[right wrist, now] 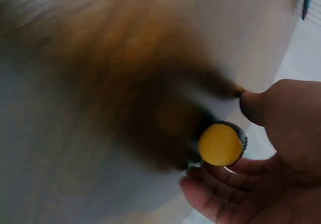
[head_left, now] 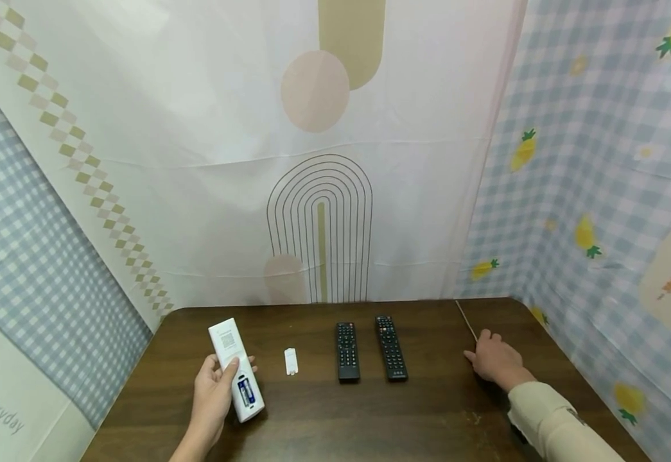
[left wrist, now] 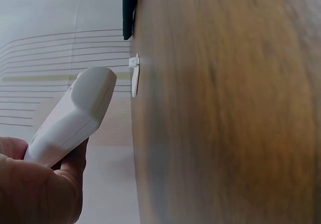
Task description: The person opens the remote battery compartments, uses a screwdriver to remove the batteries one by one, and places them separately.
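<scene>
My left hand [head_left: 212, 391] grips a white remote control [head_left: 228, 343], its back turned up and tilted above the table. The remote's battery compartment is uncovered, with blue batteries [head_left: 246, 391] inside. The left wrist view shows the white remote [left wrist: 80, 113] from its end, thumb and fingers on either side. At the right of the table, my right hand [head_left: 496, 359] is at a screwdriver with a thin metal shaft [head_left: 465, 319]. Its yellow-ended handle [right wrist: 219, 144] lies between thumb and fingers in the right wrist view, the thumb held apart from it and its tip at the tabletop.
A small white battery cover [head_left: 291, 362] lies right of the left hand. Two black remotes, a shorter one [head_left: 347, 351] and a longer one [head_left: 391, 347], lie mid-table. The brown wooden table [head_left: 335, 417] meets a patterned cloth backdrop [head_left: 225, 224] behind, with checked cloth [head_left: 560, 192] at the right.
</scene>
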The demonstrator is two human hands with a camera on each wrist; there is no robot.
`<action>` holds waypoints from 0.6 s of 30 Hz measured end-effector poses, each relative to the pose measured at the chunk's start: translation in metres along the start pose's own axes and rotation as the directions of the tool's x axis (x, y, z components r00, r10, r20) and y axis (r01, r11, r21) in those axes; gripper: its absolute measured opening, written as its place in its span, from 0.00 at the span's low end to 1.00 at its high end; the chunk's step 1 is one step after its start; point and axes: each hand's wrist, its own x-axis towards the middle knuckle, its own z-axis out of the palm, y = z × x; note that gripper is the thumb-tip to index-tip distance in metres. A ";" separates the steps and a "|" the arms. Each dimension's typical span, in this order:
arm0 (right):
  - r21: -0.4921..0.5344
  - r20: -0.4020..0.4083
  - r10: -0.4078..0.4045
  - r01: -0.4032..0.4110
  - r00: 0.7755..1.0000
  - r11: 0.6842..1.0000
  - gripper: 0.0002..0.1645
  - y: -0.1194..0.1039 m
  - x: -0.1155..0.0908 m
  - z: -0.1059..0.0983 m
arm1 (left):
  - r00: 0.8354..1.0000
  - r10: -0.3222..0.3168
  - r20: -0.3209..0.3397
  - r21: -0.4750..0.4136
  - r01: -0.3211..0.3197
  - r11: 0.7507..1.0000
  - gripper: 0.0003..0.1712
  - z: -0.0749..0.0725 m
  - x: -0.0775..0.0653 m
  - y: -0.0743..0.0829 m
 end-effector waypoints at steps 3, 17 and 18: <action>0.028 0.047 -0.005 0.004 0.999 1.000 0.45 0.002 0.001 0.001 | 1.000 0.003 -0.001 -0.008 -0.003 1.000 0.16 0.001 0.000 0.000; 0.028 0.050 -0.138 0.136 0.989 0.990 0.26 0.006 0.002 0.009 | 1.000 -0.002 -0.009 -0.015 0.002 1.000 0.16 -0.002 -0.002 -0.004; 0.028 0.049 -0.142 0.140 0.989 0.990 0.26 0.006 0.003 0.009 | 1.000 -0.002 -0.008 -0.018 0.002 1.000 0.16 -0.002 -0.002 -0.004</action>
